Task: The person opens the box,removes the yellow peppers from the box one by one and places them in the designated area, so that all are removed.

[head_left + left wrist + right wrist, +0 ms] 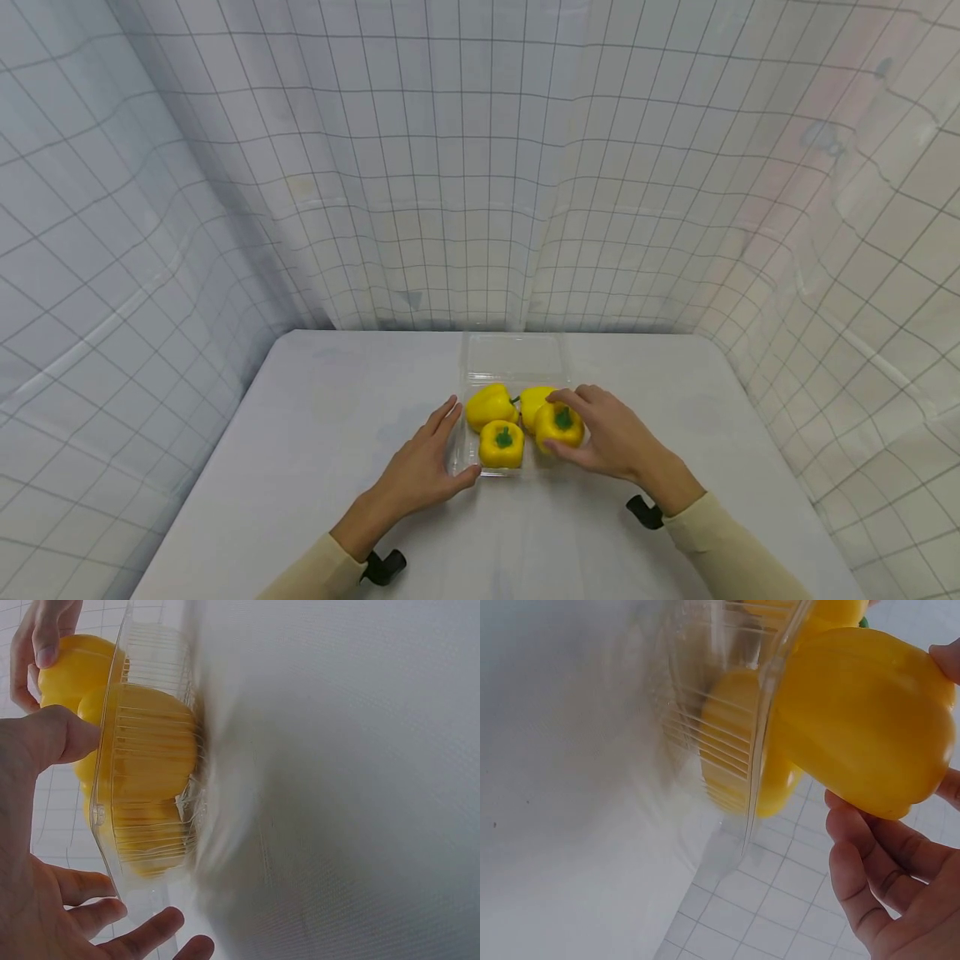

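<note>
The person's right hand [611,433] held a yellow, blocky bell pepper with a green stem [561,432] between its thumb and fingers, a little below and right of the centre of the head view. This pepper was above the right part of a clear, ribbed plastic container [468,450]; whether it touched the pepper behind it, one could not tell. Three other yellow bell peppers sat in the container: the front-left pepper [501,447], with its stem upward, the back-left pepper [490,407], lying on its side, and the back-right pepper [531,403], partly hidden. The left hand [423,467] was apart from the right one, with its fingers spread and holding nothing, and its thumb was at the container's rim. The clear plastic lid [516,357] lay opened behind, toward the upper edge of the white table [360,375]. A white curtain with dark grid lines [480,167] filled the upper part of the frame.
</note>
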A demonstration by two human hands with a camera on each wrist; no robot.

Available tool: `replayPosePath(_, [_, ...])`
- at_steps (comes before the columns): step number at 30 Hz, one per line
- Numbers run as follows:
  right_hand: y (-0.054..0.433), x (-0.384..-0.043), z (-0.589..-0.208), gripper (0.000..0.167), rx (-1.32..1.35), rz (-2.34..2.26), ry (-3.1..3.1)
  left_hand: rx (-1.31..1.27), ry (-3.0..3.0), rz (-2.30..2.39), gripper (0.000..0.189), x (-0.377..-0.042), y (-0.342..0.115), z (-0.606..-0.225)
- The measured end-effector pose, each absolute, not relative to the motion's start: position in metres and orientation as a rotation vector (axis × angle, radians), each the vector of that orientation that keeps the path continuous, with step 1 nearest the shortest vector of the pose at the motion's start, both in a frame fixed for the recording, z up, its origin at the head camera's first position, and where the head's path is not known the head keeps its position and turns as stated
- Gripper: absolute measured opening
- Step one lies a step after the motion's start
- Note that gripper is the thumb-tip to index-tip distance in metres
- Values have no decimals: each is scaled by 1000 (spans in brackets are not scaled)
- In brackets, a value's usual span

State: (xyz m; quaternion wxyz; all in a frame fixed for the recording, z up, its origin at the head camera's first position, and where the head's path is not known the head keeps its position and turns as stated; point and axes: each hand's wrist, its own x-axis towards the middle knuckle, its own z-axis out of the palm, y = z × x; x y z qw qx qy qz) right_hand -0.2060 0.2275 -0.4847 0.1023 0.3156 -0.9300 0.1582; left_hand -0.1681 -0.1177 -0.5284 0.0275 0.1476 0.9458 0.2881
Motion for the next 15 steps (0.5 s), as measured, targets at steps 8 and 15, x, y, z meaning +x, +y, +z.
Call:
replayPosePath(8, [234, -209, -481, 64, 924, 503, -2700, 444, 2918, 886, 107, -169, -118, -530])
replayPosePath(15, [241, -214, -478, 64, 899, 513, -2672, 431, 2914, 880, 107, -170, -118, -534])
